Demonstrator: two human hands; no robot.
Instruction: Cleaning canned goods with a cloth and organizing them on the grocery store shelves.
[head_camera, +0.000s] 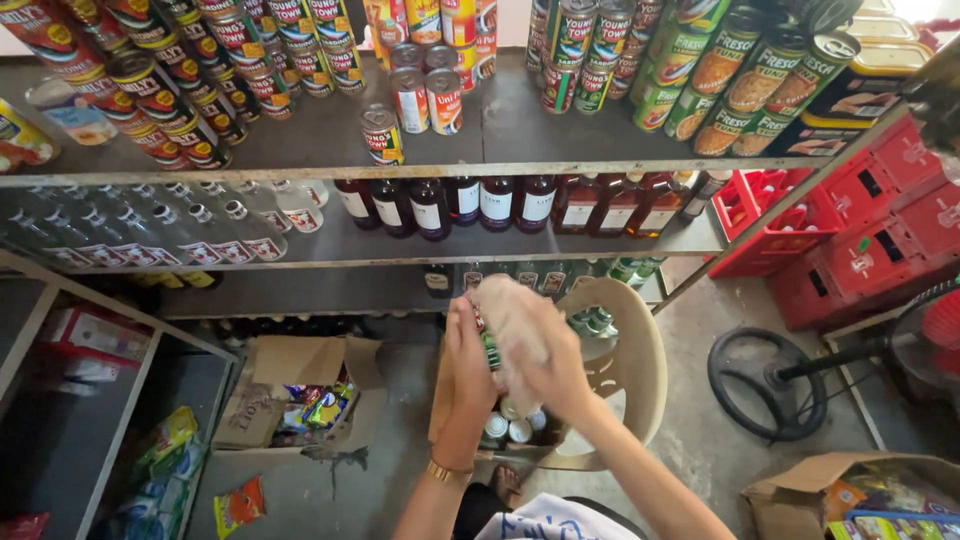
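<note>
Wiping looks to be under way in the head view: the left hand (468, 345) grips a small can (489, 345) with a green and red label, and the right hand (545, 365) presses a pale, crumpled cloth (508, 315) over its top and side. Both hands are clenched around what they hold, the can raised above an open carton (445, 400) standing by a beige plastic chair (630, 360). Several cans (510, 428) sit in that carton with only their pale tops showing, so I judge a fair share of the work remains. Whether the can in hand is clean yet cannot be told, since the cloth hides most of it.

Around it, the top shelf (320, 135) already carries dense rows of tinned goods (200, 70), with a bare stretch near the middle. The shelf below holds dark bottles (470, 200) and clear bottles (200, 225). Red crates (860, 230) stand at the right, a fan base (765, 385) rests on the floor, and another open box (300, 395) of packets lies to the left. The chair and carton crowd the space just before the shelving.
</note>
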